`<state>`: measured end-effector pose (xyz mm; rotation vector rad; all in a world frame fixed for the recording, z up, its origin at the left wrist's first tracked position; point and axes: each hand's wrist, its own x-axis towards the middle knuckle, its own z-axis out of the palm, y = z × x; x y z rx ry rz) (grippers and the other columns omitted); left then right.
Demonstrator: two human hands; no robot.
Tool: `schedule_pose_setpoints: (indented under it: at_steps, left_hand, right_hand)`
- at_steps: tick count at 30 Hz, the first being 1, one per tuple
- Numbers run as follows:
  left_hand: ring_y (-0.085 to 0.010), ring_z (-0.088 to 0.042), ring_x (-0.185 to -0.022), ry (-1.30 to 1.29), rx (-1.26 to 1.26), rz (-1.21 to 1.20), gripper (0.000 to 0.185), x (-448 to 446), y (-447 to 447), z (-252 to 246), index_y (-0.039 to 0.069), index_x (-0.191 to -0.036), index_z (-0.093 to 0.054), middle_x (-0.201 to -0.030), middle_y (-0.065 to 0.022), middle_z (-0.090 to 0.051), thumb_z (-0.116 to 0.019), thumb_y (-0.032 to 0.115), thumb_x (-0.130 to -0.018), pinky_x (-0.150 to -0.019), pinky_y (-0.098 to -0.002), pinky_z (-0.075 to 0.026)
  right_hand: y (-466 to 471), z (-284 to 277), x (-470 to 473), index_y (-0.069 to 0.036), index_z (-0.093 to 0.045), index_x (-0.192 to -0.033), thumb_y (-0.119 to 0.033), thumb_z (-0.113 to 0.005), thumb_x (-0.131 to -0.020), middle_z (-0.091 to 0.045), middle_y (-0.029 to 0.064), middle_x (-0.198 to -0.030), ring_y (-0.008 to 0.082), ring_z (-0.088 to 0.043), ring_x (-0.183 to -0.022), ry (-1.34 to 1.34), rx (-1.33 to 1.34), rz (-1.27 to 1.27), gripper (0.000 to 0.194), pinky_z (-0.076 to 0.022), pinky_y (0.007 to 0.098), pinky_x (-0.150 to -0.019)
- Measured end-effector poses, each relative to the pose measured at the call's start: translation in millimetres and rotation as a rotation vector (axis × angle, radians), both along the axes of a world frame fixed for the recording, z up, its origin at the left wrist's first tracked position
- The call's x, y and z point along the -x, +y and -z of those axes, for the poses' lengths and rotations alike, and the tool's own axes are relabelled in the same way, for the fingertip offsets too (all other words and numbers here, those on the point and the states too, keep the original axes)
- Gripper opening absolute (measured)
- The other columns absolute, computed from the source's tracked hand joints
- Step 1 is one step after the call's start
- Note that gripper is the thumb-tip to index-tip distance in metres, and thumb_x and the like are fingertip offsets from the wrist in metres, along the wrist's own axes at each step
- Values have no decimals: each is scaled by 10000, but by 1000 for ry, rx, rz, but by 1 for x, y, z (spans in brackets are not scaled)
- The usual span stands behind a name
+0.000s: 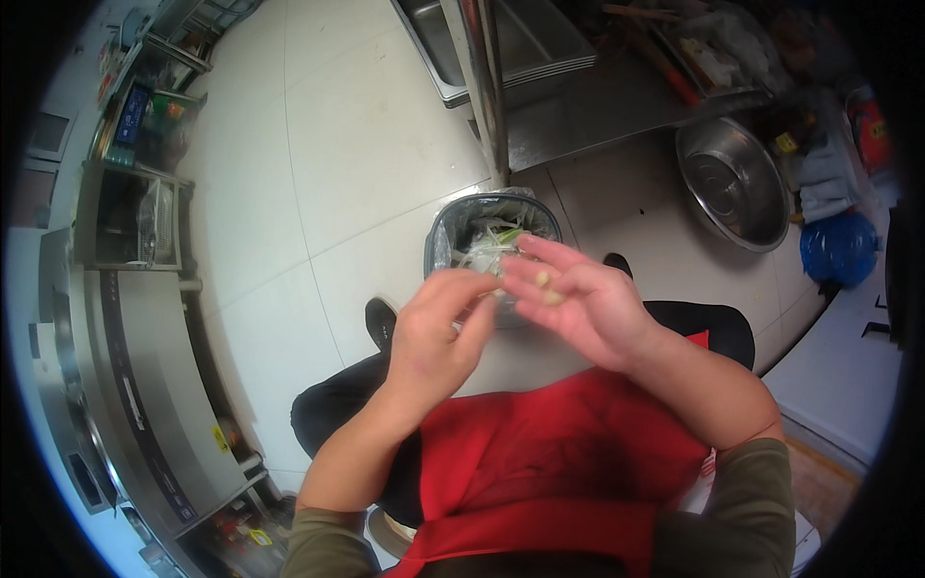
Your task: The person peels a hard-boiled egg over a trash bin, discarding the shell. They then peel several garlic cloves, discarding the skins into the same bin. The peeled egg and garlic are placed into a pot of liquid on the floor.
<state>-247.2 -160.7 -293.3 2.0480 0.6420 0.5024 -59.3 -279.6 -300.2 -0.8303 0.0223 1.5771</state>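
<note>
My right hand [596, 307] is turned palm up with its fingers stretched out. Pale peeled cloves [543, 279], apparently garlic, rest against its fingers. Beside it, my left hand [437, 336] has thumb and forefinger curled toward the right fingertips. Whether something small is pinched there cannot be made out. Below both hands stands a grey waste bin [431, 242] lined with a clear plastic bag [444, 230]. Green and whitish vegetable scraps [508, 235] lie inside it, and my hands cover its near side.
A metal table leg [483, 94] rises just behind the bin. Stacked steel trays [531, 61] sit on a low shelf [578, 123]. At right are a steel basin [733, 184] and a blue plastic bottle [838, 249]. Steel kitchen equipment [159, 376] lines the left side.
</note>
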Motion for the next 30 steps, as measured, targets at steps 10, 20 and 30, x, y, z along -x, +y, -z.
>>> schedule_pose_setpoints:
  at_steps: [10, 20, 30]
  left_hand:
    - [-198, -725, -834, 18, -40, 110, 248, -23, -4, 18, 34, -1191, -745, -985, -105, -716, -760, 25, -944, -727, -304, -605]
    - [-118, -700, -967, 24, 582, 52, 233, -23, -2, 29, -15, -1229, -701, -1055, -57, -739, -713, 49, -1005, -874, -281, -581]
    - [-134, -706, -1007, 56, 710, -10, 236, -25, -2, 31, -23, -1234, -689, -1094, -82, -751, -713, 65, -1016, -896, -296, -592]
  right_hand:
    - [-3, 5, 6, 44, -252, -1658, 4, -444, -1005, -478, 192, -1545, 288, -496, -1422, 34, -6, -11, 682, -376, 467, -1237]
    - [-2, 3, 0, 58, -120, -1683, 16, -493, -979, -547, 160, -1385, 172, -574, -1207, 69, 8, -22, 798, -318, 438, -1271]
    - [0, 3, -3, 61, -112, -1681, 9, -519, -987, -569, 135, -1300, 138, -587, -1111, 65, 15, -35, 807, -348, 429, -1259]
